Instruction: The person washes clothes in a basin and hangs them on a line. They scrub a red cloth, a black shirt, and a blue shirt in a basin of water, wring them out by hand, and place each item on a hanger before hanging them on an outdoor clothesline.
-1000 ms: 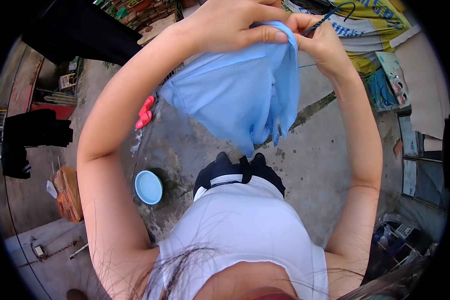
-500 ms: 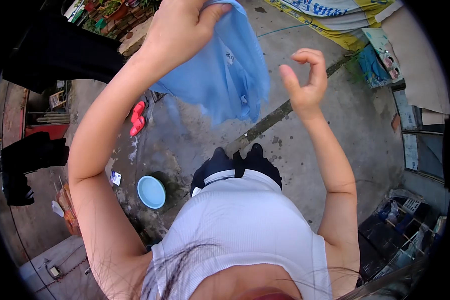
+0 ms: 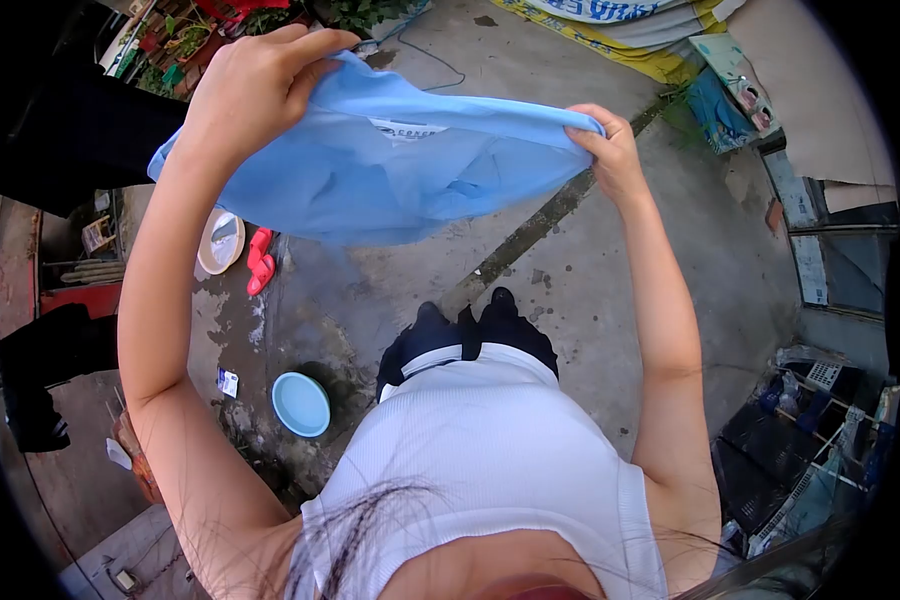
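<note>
A light blue cloth garment (image 3: 390,185) is stretched between my two hands, its upper edge running from one to the other. Near the middle of that edge a white label with printed letters shows. My left hand (image 3: 255,95) pinches the edge at the left, with fingers closed on the fabric. On the other side, my right hand (image 3: 615,155) grips the right end of the edge between thumb and fingers. The lower part of the garment hangs in folds above the concrete floor. Its full shape is hidden by the folds.
A light blue basin (image 3: 301,404) stands on the floor, left of my feet. Farther off lie red slippers (image 3: 260,262) beside a pale basin (image 3: 221,241). Dark clothes (image 3: 45,365) hang at the left. Black crates (image 3: 780,450) and clutter stand at the lower right.
My right hand, earlier empty with fingers apart, has taken hold of the garment's right end. My left hand has moved left, and the fabric has spread wide between them.
</note>
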